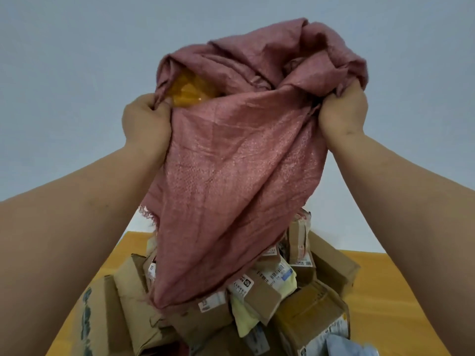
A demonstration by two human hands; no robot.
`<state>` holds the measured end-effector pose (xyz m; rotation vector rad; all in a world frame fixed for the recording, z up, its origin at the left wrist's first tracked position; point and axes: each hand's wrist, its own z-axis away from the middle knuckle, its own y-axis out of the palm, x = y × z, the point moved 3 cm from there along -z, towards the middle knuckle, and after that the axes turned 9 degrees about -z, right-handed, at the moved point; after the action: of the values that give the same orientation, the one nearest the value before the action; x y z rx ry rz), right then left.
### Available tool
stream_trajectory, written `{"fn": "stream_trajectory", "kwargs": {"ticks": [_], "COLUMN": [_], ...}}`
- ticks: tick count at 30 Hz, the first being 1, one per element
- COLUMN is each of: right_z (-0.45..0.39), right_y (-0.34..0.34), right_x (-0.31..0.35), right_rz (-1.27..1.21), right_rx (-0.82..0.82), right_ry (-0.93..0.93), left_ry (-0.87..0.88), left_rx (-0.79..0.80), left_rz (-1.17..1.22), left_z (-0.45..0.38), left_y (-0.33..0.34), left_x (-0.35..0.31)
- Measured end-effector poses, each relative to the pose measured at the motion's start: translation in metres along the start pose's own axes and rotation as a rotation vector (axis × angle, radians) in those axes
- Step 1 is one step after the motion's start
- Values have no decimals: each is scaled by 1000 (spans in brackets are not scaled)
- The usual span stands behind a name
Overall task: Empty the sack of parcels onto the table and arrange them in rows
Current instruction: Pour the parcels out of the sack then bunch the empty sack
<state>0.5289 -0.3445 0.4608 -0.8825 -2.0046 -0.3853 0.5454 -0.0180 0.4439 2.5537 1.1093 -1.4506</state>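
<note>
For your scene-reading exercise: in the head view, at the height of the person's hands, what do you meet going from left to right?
Left hand gripping the sack's edge → yellow parcel showing inside the fold → pink woven sack held up over the parcel pile → right hand gripping the other bunched corner.

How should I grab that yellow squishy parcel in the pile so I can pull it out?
Pinch the pale yellow soft parcel by its loose lower end, coming from the near side. That end hangs free, while a cardboard box lies over its upper part. It would probably slide out towards you. Both hands are busy holding the pink sack up.
</note>
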Motion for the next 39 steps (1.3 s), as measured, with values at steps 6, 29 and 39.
{"fn": "stream_trajectory", "kwargs": {"ticks": [6, 29, 39], "right_z": [-6, 17, 74], "right_y": [-6, 21, 62], "right_x": [11, -4, -7], "right_rz": [-8, 251, 294], "right_rx": [-79, 501, 1077], "right_ry": [-39, 28, 221], "left_ry": [-47, 43, -175], "left_rx": [-107, 1004, 570], "left_rz": [80, -629, -100], "left_z": [-19, 56, 28], "left_y": [-9, 44, 41], "left_x": [-6, 61, -5]}}
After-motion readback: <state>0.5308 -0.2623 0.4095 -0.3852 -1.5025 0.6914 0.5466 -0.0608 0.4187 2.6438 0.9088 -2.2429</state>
